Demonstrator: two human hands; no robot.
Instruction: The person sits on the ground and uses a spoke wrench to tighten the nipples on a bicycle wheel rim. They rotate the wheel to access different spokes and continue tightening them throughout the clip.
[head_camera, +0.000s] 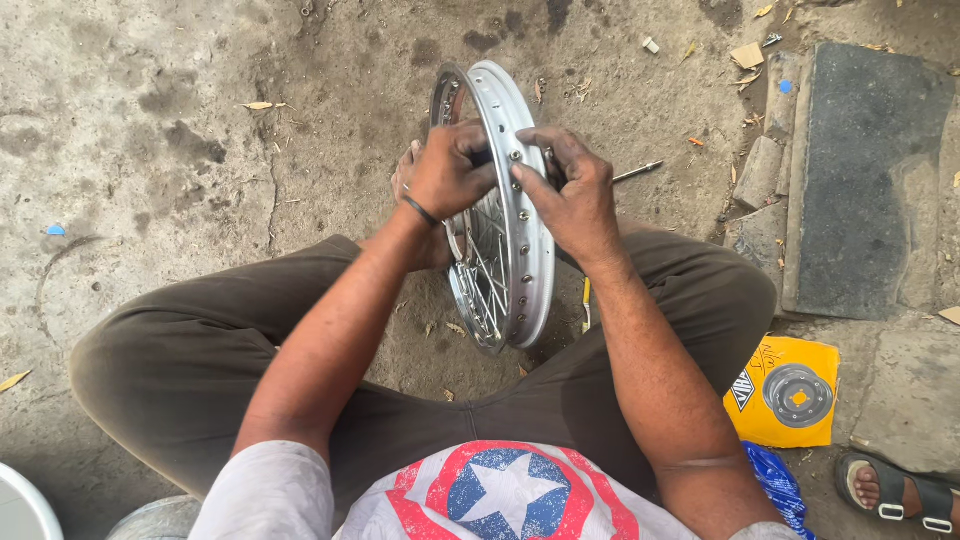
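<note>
Star shirt, both hands clamped on upright wheel rim betw. knees

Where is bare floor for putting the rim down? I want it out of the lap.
The widest bare patch is the floor left of the rim, above the left knee. The right is crowded: a slab, stones, a yellow packet, a sandalled foot. Both the left hand and right hand grip the rim.
</note>
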